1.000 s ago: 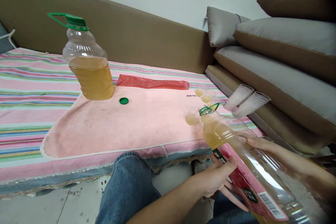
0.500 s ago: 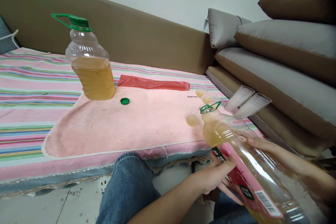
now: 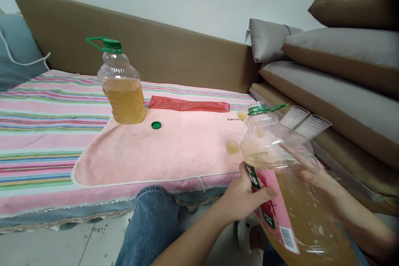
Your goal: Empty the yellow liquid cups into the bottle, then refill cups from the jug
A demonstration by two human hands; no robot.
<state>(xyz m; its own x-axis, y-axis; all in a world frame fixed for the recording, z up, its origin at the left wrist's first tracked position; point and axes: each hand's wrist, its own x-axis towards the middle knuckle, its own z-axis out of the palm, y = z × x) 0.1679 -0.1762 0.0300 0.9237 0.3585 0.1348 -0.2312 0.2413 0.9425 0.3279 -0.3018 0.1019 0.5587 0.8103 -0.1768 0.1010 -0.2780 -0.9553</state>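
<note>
A large clear bottle [image 3: 293, 199] of yellow liquid, with a pink label, leans in front of me; its mouth has a green ring and no cap. My left hand [image 3: 249, 197] grips its label side, thumb across the label. Around the far side, partly seen through the plastic, my right hand [image 3: 314, 174] holds it too. Left of the bottle's neck stands a clear cup [image 3: 232, 146] with some yellow liquid, and another cup [image 3: 242, 115] is farther back. A green cap [image 3: 156, 125] lies on the pink cloth [image 3: 162, 153].
A second, capped bottle [image 3: 126, 99] stands at the back left. Behind the cloth lies a red plastic bag [image 3: 190, 104]. Two stacks of clear cups [image 3: 313, 126] lean at the right, beside piled cushions [image 3: 336, 75]. My knee is at the bed's edge.
The held bottle has tipped back more upright, its neck rising, and the liquid has drawn away from its mouth. The view has shifted, so the other things sit slightly lower and to the right.
</note>
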